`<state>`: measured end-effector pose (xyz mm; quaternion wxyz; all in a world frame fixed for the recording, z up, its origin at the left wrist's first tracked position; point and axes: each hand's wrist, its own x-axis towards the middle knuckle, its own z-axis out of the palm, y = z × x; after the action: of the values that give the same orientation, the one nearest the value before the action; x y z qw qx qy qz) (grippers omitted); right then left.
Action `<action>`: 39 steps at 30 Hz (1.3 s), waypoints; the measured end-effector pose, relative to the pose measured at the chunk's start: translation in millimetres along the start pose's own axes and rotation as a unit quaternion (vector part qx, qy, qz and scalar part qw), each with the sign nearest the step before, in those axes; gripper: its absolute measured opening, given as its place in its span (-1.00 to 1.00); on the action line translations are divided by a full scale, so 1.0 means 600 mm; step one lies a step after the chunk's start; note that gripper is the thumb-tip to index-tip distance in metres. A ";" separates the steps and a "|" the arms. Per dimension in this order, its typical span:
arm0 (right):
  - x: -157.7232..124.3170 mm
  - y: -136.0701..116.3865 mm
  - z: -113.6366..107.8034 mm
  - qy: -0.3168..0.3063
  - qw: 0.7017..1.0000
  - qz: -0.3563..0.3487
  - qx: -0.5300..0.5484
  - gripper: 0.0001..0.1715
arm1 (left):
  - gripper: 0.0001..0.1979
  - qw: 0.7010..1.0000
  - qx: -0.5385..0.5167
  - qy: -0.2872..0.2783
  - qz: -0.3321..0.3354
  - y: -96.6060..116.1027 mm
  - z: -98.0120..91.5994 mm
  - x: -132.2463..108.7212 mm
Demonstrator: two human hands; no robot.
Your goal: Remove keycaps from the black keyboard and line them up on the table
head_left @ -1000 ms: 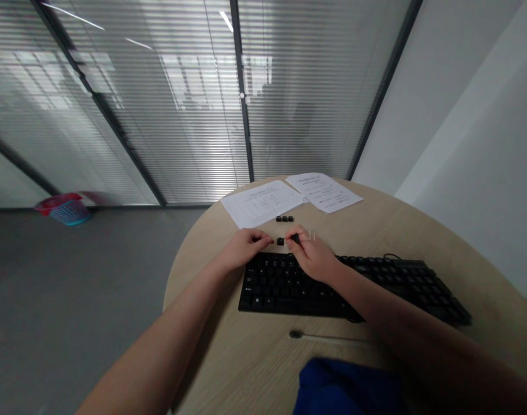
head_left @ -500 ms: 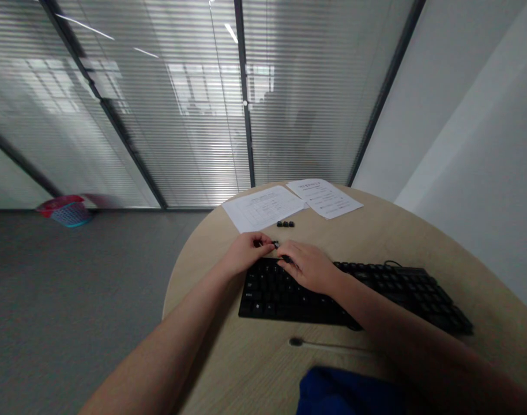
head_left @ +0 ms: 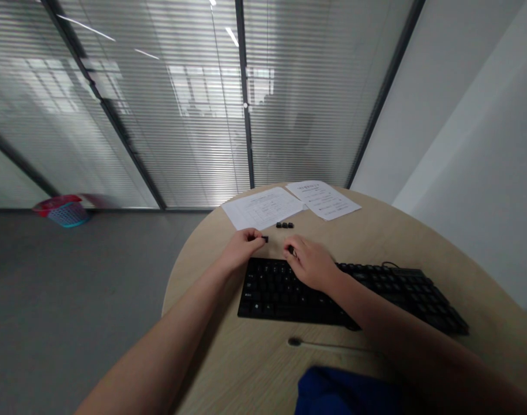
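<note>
- I see a red and blue basket on the floor, far left against the blinds; what lies in it is too small for me to tell.
- My left hand is pinched narrow, thumb against fingers, holding a small black piece whose end sticks out to the right, just above the tabletop or on it; I cannot tell which.
- My right hand is curled nearly closed around a dark piece, mostly hidden by the fingers.
- I have the black keyboard flat on the tabletop, long axis running left to right, space-bar edge toward me, number pad at the right end; my right forearm crosses above it.
- Three black keycaps sit beyond both hands in a short left-to-right row, near the left paper; the right paper lies next to it.
- On my side of the keyboard lies a thin brush, its dark head pointing left, with blue fabric nearer me.
</note>
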<state>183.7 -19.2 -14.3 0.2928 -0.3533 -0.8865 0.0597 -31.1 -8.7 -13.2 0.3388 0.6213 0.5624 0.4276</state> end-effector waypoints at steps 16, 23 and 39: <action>-0.002 0.014 -0.001 0.089 0.995 -0.033 0.015 -0.64 | -0.75 0.990 -0.065 -0.125 0.031 0.001 0.009 -0.005; -0.004 0.013 0.014 0.077 0.996 -0.039 -0.028 -0.79 | -0.79 0.986 -0.058 -0.154 0.031 0.006 0.015 -0.013; 0.095 0.175 -0.034 -0.081 0.967 0.241 -0.027 -0.75 | -0.78 0.989 0.119 -0.073 0.039 -0.011 -0.001 0.005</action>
<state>224.1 94.6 -3.1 0.1877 -0.5581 -0.7973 0.1326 -34.4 -5.0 -18.2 0.2855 0.7085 0.5583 0.3239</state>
